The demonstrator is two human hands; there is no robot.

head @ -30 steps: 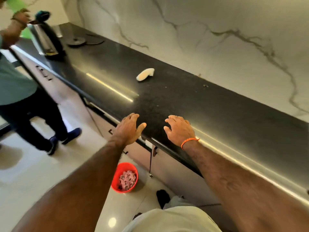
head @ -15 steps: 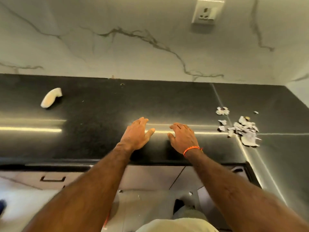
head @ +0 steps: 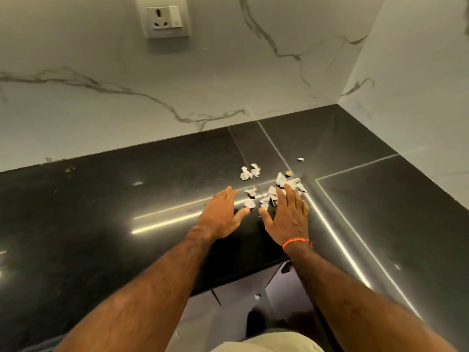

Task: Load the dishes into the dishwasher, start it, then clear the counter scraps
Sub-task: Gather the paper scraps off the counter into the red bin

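Note:
A scatter of small white scraps [head: 250, 172] lies on the black counter [head: 101, 224] near the inner corner. My right hand [head: 286, 215], with an orange band at the wrist, lies flat with straight fingers over the nearer scraps; some are hidden under it. My left hand [head: 220, 214] is flat and open just left of the scraps, its thumb pointing toward the right hand. A few scraps [head: 251, 199] sit between the two hands. No dishes or dishwasher are in view.
The marble wall carries a white socket plate [head: 163, 17] above the counter. A side wall [head: 418, 85] closes the corner on the right. A lone scrap [head: 300, 159] lies farther back. Cabinet fronts [head: 241, 301] and floor show below the counter edge.
The view swung right along the counter to the corner. Both hands travelled right and forward; the right hand now covers part of the scraps. The white curved piece at the left is out of view.

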